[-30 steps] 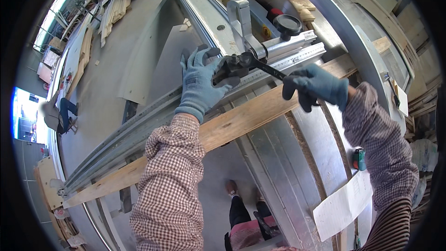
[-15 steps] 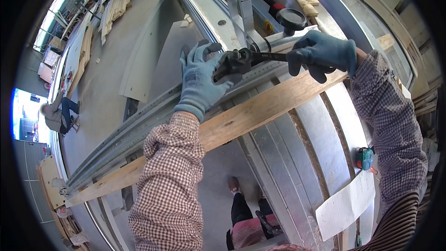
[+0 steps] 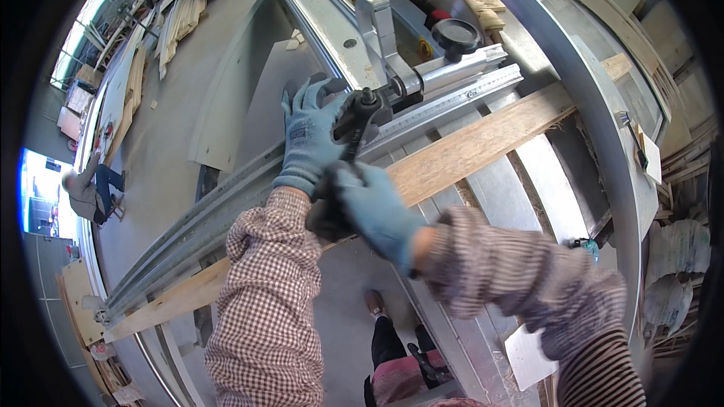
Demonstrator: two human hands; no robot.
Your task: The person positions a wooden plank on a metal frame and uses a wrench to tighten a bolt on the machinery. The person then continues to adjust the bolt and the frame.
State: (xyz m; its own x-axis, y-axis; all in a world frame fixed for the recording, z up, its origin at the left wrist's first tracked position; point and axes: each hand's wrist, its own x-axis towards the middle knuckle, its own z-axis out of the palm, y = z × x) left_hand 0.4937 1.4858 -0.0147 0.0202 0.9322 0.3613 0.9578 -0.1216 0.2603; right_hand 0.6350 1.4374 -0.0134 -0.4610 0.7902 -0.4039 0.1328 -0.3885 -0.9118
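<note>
My left hand, in a blue-grey glove with dark fingertips, is closed around the side of a black fitting on the metal rail. A bolt end stands up from this fitting. My right hand, gloved alike and blurred, grips the lower end of a black wrench. The wrench's head sits around the bolt, and its handle points back toward me. Behind the fitting rises a silver metal arm. A black round knob stands to its right.
A long wooden board lies across the slatted metal table under my arms. The scaled rail runs beside it. At the right stands a tall grey panel. White paper lies low right. Another person sits far left.
My right hand has swung the wrench handle from the right round toward me, beside my left wrist. My left hand stays on the fitting. The view has shifted slightly.
</note>
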